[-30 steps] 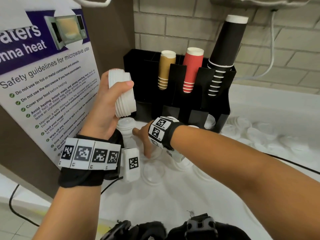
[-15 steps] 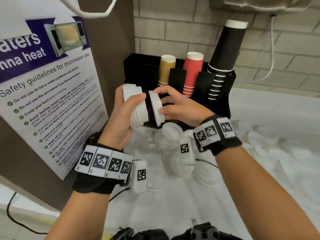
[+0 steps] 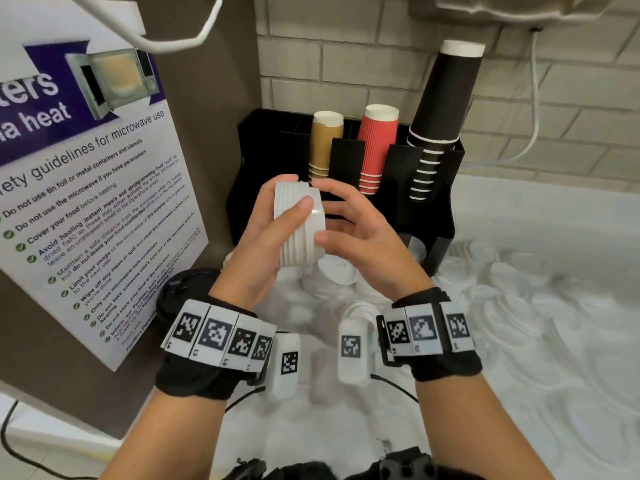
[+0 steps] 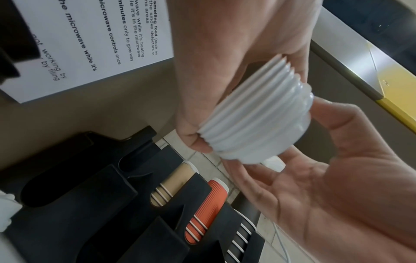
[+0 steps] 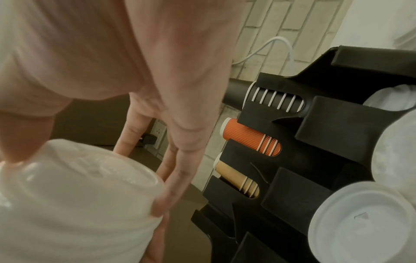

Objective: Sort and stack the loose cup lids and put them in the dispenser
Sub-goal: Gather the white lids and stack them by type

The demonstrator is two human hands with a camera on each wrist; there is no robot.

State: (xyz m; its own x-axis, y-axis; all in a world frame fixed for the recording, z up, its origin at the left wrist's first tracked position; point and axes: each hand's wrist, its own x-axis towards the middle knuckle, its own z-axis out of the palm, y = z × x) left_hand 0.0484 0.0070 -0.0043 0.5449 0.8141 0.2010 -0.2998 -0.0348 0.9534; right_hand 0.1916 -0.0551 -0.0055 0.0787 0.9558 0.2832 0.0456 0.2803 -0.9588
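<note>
The left hand [image 3: 266, 230] grips the stack of white cup lids [image 3: 299, 225] on its side, thumb over the ribbed edges, held in the air in front of the black cup-and-lid dispenser [image 3: 436, 188]. The right hand [image 3: 360, 233] cups the newest lid at the stack's end, fingers curved round its rim. To seat it well, press squarely on the centre — not one edge — until the rims nest evenly. Loose lids [image 3: 502, 271] wait on the counter, right.
</note>
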